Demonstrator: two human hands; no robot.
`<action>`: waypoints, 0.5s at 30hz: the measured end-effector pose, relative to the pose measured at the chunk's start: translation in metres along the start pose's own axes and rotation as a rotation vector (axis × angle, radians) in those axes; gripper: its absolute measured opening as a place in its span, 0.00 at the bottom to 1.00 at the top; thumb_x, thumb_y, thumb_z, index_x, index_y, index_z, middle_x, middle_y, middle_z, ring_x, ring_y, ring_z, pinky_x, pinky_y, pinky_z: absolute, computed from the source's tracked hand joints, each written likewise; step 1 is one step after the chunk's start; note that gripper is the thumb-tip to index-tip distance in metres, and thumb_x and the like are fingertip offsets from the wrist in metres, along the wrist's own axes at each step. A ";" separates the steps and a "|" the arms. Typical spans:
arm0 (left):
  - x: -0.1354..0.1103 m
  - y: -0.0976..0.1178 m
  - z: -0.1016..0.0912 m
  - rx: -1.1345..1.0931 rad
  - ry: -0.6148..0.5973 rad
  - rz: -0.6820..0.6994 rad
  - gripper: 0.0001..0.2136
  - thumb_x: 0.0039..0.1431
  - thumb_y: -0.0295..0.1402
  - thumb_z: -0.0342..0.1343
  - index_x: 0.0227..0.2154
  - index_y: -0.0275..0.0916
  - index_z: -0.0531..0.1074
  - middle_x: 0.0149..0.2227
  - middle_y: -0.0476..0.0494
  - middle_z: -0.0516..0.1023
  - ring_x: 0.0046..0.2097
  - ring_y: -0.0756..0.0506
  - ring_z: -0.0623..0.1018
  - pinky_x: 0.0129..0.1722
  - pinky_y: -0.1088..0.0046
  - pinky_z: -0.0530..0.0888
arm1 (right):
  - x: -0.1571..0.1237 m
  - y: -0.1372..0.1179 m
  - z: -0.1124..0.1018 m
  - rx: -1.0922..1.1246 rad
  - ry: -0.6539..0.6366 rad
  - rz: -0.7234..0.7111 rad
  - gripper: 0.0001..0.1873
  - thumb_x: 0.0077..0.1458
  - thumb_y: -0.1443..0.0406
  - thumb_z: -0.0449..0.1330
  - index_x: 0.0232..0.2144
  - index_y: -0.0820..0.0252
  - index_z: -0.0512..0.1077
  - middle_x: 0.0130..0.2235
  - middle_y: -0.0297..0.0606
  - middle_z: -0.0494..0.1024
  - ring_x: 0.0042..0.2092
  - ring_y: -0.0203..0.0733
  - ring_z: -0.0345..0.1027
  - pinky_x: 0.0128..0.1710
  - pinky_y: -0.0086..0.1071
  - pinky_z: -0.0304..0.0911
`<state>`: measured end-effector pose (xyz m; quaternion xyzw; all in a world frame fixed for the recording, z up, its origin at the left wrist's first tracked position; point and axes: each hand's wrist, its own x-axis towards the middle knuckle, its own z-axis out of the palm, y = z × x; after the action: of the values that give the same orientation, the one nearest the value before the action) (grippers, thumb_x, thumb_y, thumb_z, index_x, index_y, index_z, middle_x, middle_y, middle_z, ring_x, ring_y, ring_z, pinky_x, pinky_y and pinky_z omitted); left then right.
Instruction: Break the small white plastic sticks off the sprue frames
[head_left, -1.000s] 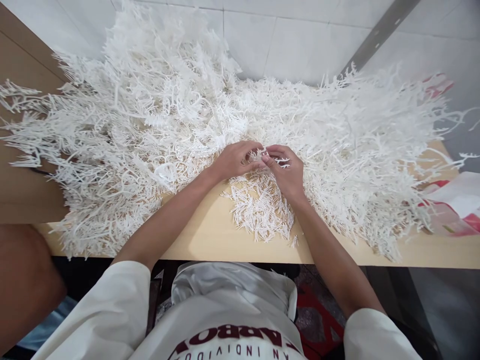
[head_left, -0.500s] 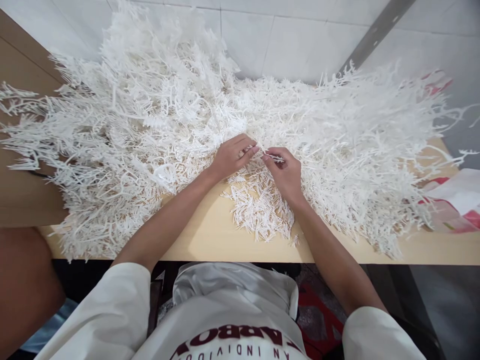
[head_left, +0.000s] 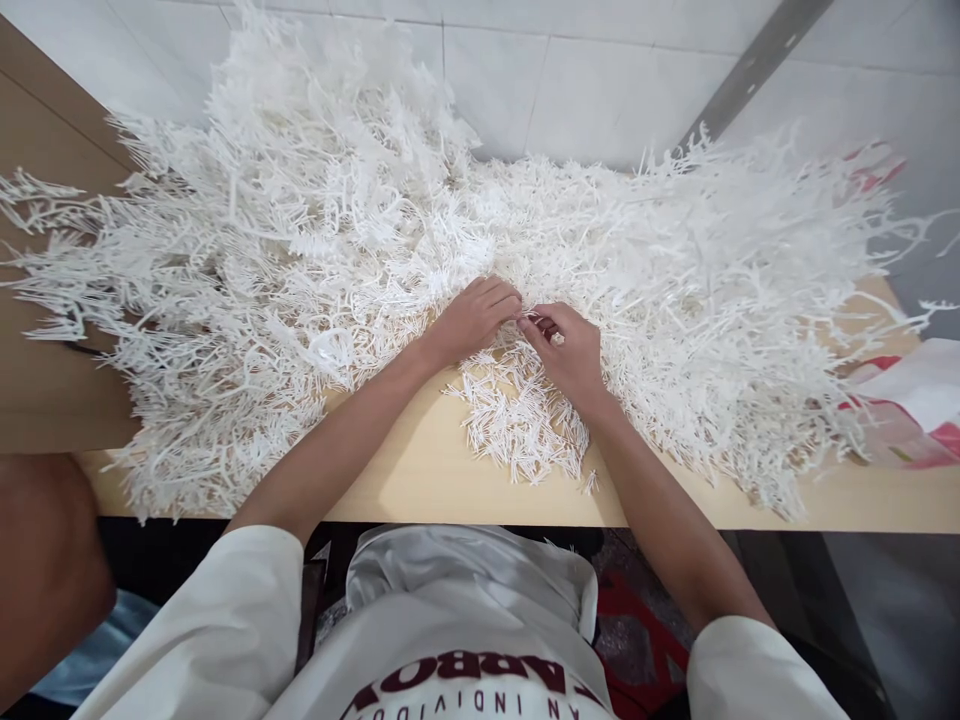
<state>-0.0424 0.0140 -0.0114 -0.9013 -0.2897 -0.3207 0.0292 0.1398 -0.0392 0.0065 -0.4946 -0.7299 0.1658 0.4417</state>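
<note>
A big heap of white branched plastic pieces (head_left: 315, 230) covers most of the light wooden table (head_left: 420, 480). My left hand (head_left: 474, 318) and my right hand (head_left: 571, 352) meet at the heap's near edge, fingertips touching. Both hands are curled in a pinch on a small white plastic piece (head_left: 556, 339) between them. Just below the hands lies a smaller pile of short loose white sticks (head_left: 517, 420).
A red-and-white plastic bag (head_left: 911, 405) lies at the table's right end. White tiled wall stands behind the heap. Another person's bare arm or knee (head_left: 45, 570) shows at the lower left. A brown wooden panel (head_left: 37, 390) adjoins the table on the left.
My hands have drawn closer together and dropped slightly toward me; the left fingers, stretched out half a second ago, are now curled against the right fingertips.
</note>
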 end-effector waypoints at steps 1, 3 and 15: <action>0.000 0.000 0.000 -0.013 -0.001 -0.006 0.14 0.70 0.32 0.37 0.35 0.39 0.67 0.38 0.41 0.76 0.42 0.45 0.72 0.42 0.65 0.67 | 0.000 0.000 0.000 -0.010 -0.007 -0.014 0.10 0.59 0.56 0.59 0.37 0.54 0.75 0.34 0.35 0.78 0.31 0.34 0.69 0.34 0.33 0.68; 0.001 0.002 -0.002 -0.059 -0.001 -0.002 0.14 0.71 0.35 0.37 0.36 0.39 0.66 0.39 0.40 0.76 0.42 0.44 0.72 0.43 0.64 0.68 | 0.000 0.001 0.000 -0.010 0.003 -0.004 0.12 0.60 0.55 0.58 0.38 0.54 0.75 0.36 0.36 0.79 0.31 0.35 0.70 0.35 0.33 0.68; 0.000 0.005 -0.002 -0.017 0.001 0.080 0.11 0.70 0.35 0.40 0.37 0.37 0.66 0.39 0.39 0.75 0.41 0.45 0.71 0.44 0.65 0.70 | 0.002 -0.004 -0.002 0.009 -0.068 0.076 0.10 0.60 0.57 0.57 0.35 0.56 0.71 0.34 0.34 0.76 0.29 0.33 0.65 0.32 0.31 0.64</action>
<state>-0.0410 0.0096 -0.0093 -0.9122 -0.2508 -0.3221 0.0345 0.1394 -0.0392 0.0115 -0.5140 -0.7245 0.2022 0.4123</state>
